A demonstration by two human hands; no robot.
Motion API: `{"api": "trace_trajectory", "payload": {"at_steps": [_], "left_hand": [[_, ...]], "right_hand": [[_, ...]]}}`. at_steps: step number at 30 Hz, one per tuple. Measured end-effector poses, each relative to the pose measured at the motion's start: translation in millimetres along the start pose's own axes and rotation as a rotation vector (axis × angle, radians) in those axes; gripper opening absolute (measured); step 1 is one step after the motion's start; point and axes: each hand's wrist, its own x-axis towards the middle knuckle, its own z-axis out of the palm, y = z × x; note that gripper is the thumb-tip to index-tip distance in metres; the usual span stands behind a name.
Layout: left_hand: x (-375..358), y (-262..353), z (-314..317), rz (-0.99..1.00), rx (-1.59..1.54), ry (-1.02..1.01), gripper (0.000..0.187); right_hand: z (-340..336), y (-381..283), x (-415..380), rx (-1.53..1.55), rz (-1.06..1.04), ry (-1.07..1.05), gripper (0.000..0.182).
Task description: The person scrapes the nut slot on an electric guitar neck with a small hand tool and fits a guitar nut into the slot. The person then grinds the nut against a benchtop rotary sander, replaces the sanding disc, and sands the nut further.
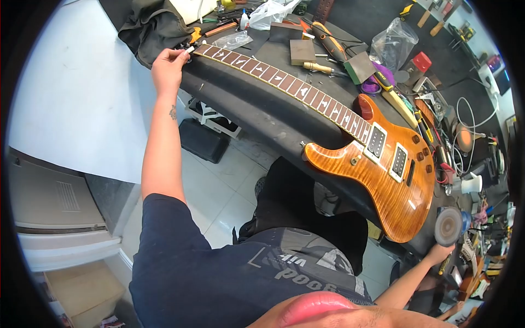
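An electric guitar [383, 188] with a flamed amber body lies face up along the bench, its neck pointing to the far left. No strings show over the fretboard [280, 80]. At the headstock end of the neck, my left hand [168, 68] is closed in a pinch on a small white piece [190, 50]. My right hand [439, 254] is at the bench's right end, just below a round brown disc [448, 226]. Its fingers look curled, beside a yellow and black handle [445, 265]; what they hold I cannot make out.
Behind the neck lie wooden blocks [302, 52], a wooden-handled tool [318, 68] and a clear plastic bag [395, 41]. A dark cloth [156, 33] lies beyond my left hand. Cables and tools crowd the bench right of the body. A white panel [82, 93] stands at left.
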Motion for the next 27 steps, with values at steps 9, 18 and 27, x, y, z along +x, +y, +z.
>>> {"api": "trace_trajectory", "payload": {"at_steps": [9, 18, 27], "left_hand": [[-9, 11, 1, 0.122, 0.366, -0.051, 0.022], [0, 17, -1, 0.188, 0.452, -0.122, 0.024], [5, 31, 2, 0.204, 0.558, -0.182, 0.025]], "right_hand": [[-2, -4, 1, -0.020, 0.037, -0.021, 0.061], [-4, -8, -2, -0.022, -0.024, 0.011, 0.047], [-4, -7, -1, -0.004, 0.034, -0.021, 0.049]]}}
